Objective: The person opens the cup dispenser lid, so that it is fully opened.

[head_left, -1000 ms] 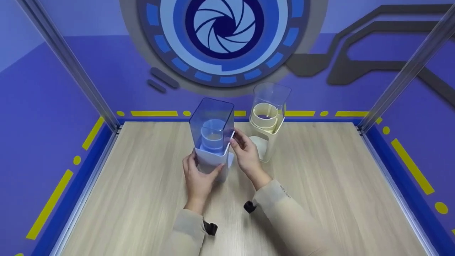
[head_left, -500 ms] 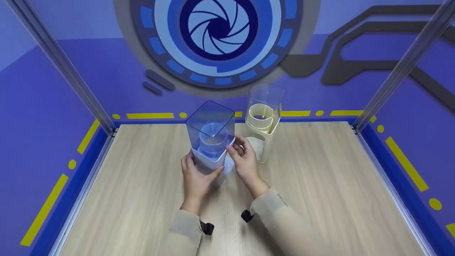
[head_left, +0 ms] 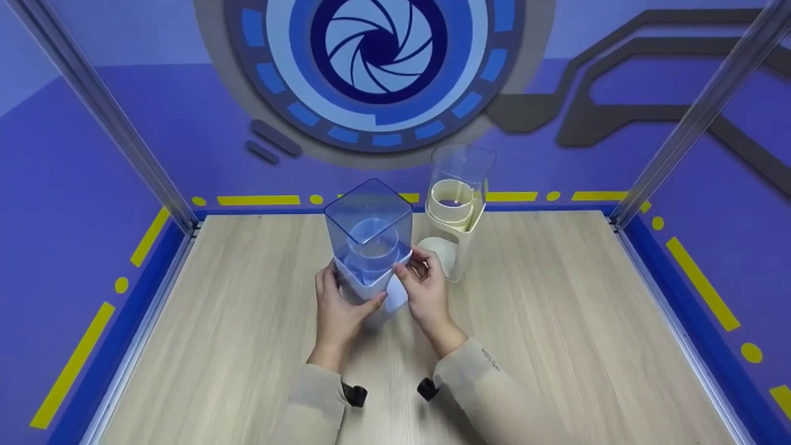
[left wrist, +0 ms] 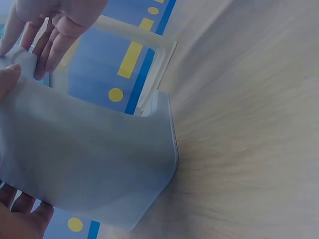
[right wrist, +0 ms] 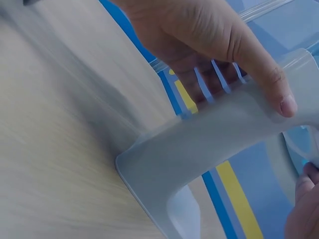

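Observation:
Between both hands stands a tall square-sided container [head_left: 358, 283], with a white lower body, a clear bluish upper part [head_left: 395, 225] and a round ring [head_left: 374, 247] inside. My left hand [head_left: 338, 315] grips the body low on its left, thumb across the front and fingers round the far side. At the right corner, my right hand [head_left: 429, 295] pinches the white body's upper edge, its fingers curled behind. The right wrist view shows a cut-out in the white body [right wrist: 174, 159]. A pale rounded foot [head_left: 397, 295] sticks out beneath the right hand.
Behind and to the right stands a similar cream container [head_left: 462, 250] with a clear top and a pale rounded foot [head_left: 440, 248]. The wood-look table [head_left: 556, 346] ends at a blue patterned back wall [head_left: 284, 179]; metal posts [head_left: 673, 139] rise at its corners.
The blue-and-white container has turned so that one corner now faces the person, and more of its foot shows. The right hand has moved slightly nearer the person with it; the left keeps its grip.

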### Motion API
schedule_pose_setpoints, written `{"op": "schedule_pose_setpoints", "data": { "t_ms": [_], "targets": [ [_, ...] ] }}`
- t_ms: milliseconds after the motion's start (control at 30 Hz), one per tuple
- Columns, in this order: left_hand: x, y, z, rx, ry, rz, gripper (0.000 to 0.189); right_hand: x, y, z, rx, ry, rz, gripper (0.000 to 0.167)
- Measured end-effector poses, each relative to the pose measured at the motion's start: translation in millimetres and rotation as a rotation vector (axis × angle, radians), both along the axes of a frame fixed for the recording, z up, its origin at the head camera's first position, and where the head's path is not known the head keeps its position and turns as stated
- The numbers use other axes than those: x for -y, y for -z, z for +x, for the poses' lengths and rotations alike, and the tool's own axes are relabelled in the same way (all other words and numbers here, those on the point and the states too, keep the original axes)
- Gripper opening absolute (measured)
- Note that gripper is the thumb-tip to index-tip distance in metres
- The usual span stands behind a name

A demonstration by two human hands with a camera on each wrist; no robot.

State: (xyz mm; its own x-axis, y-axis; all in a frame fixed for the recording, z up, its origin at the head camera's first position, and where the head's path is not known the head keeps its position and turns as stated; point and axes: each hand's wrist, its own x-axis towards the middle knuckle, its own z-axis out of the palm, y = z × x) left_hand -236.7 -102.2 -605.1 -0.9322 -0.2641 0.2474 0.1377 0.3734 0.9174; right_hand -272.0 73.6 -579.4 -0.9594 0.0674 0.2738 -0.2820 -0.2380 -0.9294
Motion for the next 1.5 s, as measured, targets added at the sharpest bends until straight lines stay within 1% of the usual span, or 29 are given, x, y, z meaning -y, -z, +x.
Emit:
{"op": "schedule_pose_setpoints", "data": {
  "t_ms": [233,367,467,567,667,767,833,933,1033,1133,1233,1333,1400,1500],
  "targets": [
    [5.2,6.2,0.3,-0.025,0.078,0.045,0.125,2.2,4.5,13.3,-0.025,0.093,-0.047,0.048],
    [9.0,8.0,1.8,-0.014,0.126,0.057,0.127,2.8,7.4,20.7,-0.055,0.123,-0.055,0.048],
    [10.8,8.0,2.1,-0.033,0.155,0.068,0.128,3.9,9.7,27.5,-0.094,0.139,-0.054,0.048],
    [11.6,6.7,1.8,-0.05,0.179,0.087,0.127,4.5,11.4,33.2,-0.137,0.171,-0.021,0.047],
    [13.1,5.9,2.0,-0.061,0.201,0.107,0.126,5.0,12.9,37.9,-0.176,0.215,0.04,0.045],
    [16.1,6.7,3.1,-0.066,0.229,0.107,0.128,5.6,14.9,44.1,-0.21,0.253,0.09,0.044],
    [18.1,7.8,3.7,-0.08,0.255,0.106,0.132,6.2,17.3,48.1,-0.244,0.279,0.118,0.044],
    [20.6,10.7,3.8,-0.117,0.301,0.124,0.135,7.2,21.2,53.6,-0.316,0.3,0.135,0.043],
    [22.8,13.6,3.6,-0.158,0.333,0.153,0.133,8.0,25.0,57.5,-0.405,0.307,0.149,0.042],
    [25.4,15.2,3.3,-0.17,0.349,0.164,0.13,8.1,28.4,61.5,-0.479,0.319,0.188,0.04],
    [28.1,16.4,2.2,-0.164,0.382,0.183,0.127,7.5,30.5,66.4,-0.537,0.34,0.234,0.039],
    [30.1,17.2,0.7,-0.142,0.417,0.207,0.125,5.9,31.7,69.4,-0.572,0.351,0.263,0.04],
    [31.0,17.8,-0.4,-0.116,0.431,0.213,0.125,3.8,32.2,69.8,-0.574,0.349,0.281,0.04],
    [31.7,18.3,-1.3,-0.065,0.446,0.231,0.125,-1.3,32.3,69.4,-0.555,0.333,0.315,0.04]
  ]
}}
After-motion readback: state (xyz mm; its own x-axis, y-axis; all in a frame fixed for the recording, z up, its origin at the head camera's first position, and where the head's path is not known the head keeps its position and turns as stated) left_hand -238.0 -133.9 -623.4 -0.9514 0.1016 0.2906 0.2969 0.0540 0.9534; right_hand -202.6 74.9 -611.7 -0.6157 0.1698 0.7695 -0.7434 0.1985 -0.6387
